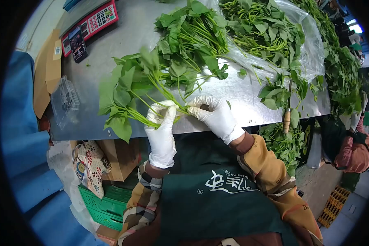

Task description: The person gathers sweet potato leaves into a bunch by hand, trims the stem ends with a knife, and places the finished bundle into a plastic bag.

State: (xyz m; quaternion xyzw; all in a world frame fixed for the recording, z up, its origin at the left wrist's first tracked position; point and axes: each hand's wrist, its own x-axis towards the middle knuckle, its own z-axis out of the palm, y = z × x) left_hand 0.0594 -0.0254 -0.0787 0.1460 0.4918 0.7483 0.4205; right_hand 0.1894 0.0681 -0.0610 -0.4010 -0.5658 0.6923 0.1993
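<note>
Both my hands wear white gloves and meet over the near edge of the metal table. My left hand is closed around the stems of a bunch of leafy greens, whose leaves fan out to the left and away from me. At the cut ends of the stems, my right hand pinches with thumb and fingertips; exactly how many stems it grips is hidden. Just beyond lies a larger pile of leafy greens, touching the held bunch's leaves.
A red scale with a phone leaning on it stands back left, near a clear plastic box. More greens lie on plastic sheeting at right. A wooden-handled tool overhangs the edge. Another person works far right.
</note>
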